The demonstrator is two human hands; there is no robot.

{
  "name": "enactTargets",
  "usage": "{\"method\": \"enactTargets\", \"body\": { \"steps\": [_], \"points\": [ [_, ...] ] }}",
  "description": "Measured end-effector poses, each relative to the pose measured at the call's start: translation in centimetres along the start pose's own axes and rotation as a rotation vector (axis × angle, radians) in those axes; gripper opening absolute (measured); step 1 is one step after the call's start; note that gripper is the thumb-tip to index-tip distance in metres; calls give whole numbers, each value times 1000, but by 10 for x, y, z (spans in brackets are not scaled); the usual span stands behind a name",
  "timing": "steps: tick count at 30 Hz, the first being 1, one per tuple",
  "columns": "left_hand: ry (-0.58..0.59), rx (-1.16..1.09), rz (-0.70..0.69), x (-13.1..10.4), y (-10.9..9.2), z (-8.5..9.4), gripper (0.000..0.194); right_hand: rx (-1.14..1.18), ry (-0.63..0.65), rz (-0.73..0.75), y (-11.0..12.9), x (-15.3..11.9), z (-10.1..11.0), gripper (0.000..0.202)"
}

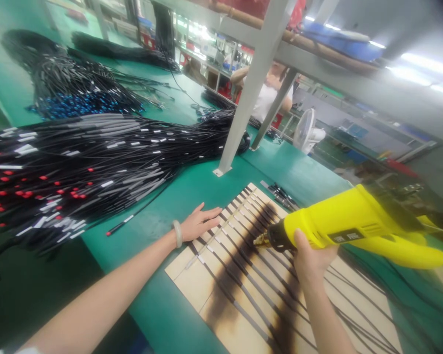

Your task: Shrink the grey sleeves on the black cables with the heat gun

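Note:
A yellow heat gun is gripped in my right hand, its metal nozzle pointing left, over the board. Beneath it lies a pale wooden board with dark scorched bands. Several black cables run side by side across the board, with white labels near their left ends. My left hand lies with fingers stretched out at the board's left edge, by the cable ends. A pale bangle circles that wrist. Part of the cables is hidden behind my right hand and the heat gun.
A large bundle of black cables with red tips covers the left of the green table. Behind it lies a blue-tipped bundle. A metal post rises beyond the board, near short cable pieces. Farther back are a person and a white fan.

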State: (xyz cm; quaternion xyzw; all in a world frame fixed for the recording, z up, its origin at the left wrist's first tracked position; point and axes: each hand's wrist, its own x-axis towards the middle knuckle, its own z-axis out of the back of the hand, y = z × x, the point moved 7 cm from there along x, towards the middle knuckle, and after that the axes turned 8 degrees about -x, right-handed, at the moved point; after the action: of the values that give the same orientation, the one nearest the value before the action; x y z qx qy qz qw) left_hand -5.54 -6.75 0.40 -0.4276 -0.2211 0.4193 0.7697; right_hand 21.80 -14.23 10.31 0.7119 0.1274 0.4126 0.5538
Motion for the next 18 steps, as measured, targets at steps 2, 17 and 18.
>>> {"method": "enactTargets", "body": {
  "steps": [2,17,18],
  "points": [
    [0,-4,-5,0,0,0,63,-20,-18,-18,1,-3,1,73],
    [1,-1,-6,-1,1,0,65,-245,-45,-73,7,-17,6,62],
    [0,-4,-4,-1,0,1,65,-254,-46,-83,6,-18,6,62]
  ]
}}
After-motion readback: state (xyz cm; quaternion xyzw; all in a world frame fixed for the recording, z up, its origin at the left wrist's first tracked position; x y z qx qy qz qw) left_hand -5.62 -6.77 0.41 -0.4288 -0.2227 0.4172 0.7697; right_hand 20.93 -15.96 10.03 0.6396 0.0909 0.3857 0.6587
